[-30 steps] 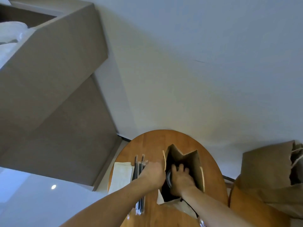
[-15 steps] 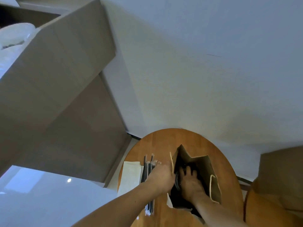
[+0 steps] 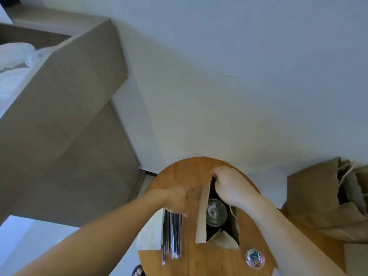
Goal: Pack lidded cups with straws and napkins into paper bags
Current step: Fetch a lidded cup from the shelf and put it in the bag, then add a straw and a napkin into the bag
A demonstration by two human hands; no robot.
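**Cup sits in the open bag, one hand on the rim, the other at the straws**

A round wooden table carries an upright brown paper bag with its mouth open towards the camera. Down inside it stands a cup with a clear lid, seen from above against the dark interior.

The right hand is at the bag's far edge, fingers curled over the rim and gripping the paper. The left hand hangs over the far ends of a bundle of wrapped black straws lying just left of the bag. Its fingers bend down onto them, but whether they pinch a straw or only touch cannot be told from this angle.

A stack of pale napkins lies beside the straws, at the table's left edge and partly under the left forearm. Near the table's front edge, right of the bag, sits a small clear tub of coloured paper clips — apart from everything else.

Further right, more brown paper bags with twine handles stand off the table
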